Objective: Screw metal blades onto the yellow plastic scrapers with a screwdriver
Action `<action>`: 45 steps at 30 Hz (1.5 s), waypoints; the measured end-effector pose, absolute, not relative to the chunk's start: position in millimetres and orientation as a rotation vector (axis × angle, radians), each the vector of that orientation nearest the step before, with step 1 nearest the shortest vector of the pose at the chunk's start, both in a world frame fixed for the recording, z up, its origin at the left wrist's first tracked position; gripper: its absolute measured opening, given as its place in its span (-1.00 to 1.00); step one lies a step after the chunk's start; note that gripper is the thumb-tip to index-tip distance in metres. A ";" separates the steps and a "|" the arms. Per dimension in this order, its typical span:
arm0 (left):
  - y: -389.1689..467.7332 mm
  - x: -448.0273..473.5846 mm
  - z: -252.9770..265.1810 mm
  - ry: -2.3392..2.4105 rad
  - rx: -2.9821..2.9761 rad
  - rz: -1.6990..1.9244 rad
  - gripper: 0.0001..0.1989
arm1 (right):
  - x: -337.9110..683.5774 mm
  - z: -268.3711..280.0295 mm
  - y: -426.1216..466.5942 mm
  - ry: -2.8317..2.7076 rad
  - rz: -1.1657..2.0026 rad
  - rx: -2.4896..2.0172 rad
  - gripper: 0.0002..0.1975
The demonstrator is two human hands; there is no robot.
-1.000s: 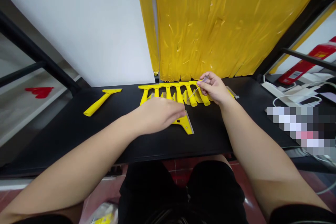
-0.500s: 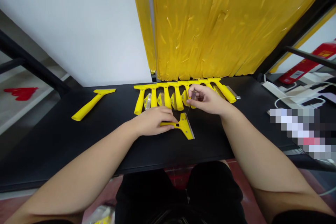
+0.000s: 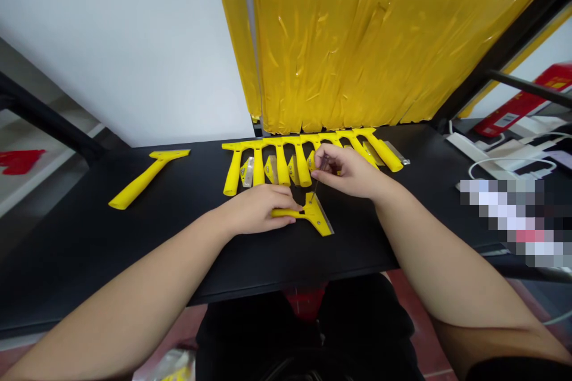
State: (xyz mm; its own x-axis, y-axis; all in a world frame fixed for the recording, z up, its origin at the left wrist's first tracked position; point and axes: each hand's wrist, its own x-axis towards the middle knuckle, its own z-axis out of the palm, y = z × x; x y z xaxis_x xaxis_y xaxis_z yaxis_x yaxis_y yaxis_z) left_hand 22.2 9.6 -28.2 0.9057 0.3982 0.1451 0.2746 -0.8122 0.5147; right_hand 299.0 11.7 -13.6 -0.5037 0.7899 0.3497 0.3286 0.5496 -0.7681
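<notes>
A yellow scraper (image 3: 318, 219) with a metal blade along its right edge lies on the black table. My left hand (image 3: 261, 207) is closed around its handle, and the fingers hide much of it. In my right hand (image 3: 342, 169) a thin screwdriver (image 3: 315, 190) is pinched, its dark handle partly hidden by the fingers. The screwdriver slants down, with its tip at the upper screw of the scraper head. Another screw shows lower on the head. Behind my hands stands a row of several yellow scraper handles (image 3: 280, 161), partly covered by my right hand.
A lone yellow scraper handle (image 3: 138, 184) lies at the left of the black table (image 3: 156, 250). White power strips with cables (image 3: 469, 155) and a red box (image 3: 522, 101) are at the right. A white panel (image 3: 134, 41) and yellow sheeting (image 3: 335, 41) stand behind.
The screwdriver tip has come from the blade-side edge of the scraper head onto the upper screw. My right hand has shifted slightly left; the camera view has turned a little.
</notes>
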 end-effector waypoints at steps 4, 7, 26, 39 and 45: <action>8.9 22.5 -29.6 0.476 2.604 0.304 -0.73 | 293.4 -6.7 9.9 -2.128 0.700 -0.877 -0.80; 7.9 23.0 -29.3 0.478 2.615 0.278 -0.71 | 289.9 -4.1 7.7 -2.076 0.744 -0.824 -0.77; 7.8 23.4 -28.0 0.477 2.548 0.297 -0.74 | 277.0 -13.4 7.8 -1.365 1.735 -0.499 -0.78; 8.8 23.1 -29.0 0.482 2.531 0.274 -0.73 | 266.3 -21.1 7.8 -1.262 1.822 -0.458 -0.62; 8.8 23.6 -28.9 0.463 2.533 0.291 -0.74 | 263.2 -21.3 5.4 -1.183 1.712 -0.469 -0.62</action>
State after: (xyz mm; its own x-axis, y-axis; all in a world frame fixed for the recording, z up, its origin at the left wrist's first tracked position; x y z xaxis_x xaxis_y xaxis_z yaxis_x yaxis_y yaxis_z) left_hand 23.6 8.8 -28.9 0.9176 0.3822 0.1097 0.2650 -0.7934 0.5481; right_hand 263.2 5.4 -21.3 -0.4591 0.8658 0.1990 -0.4922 -0.0614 -0.8683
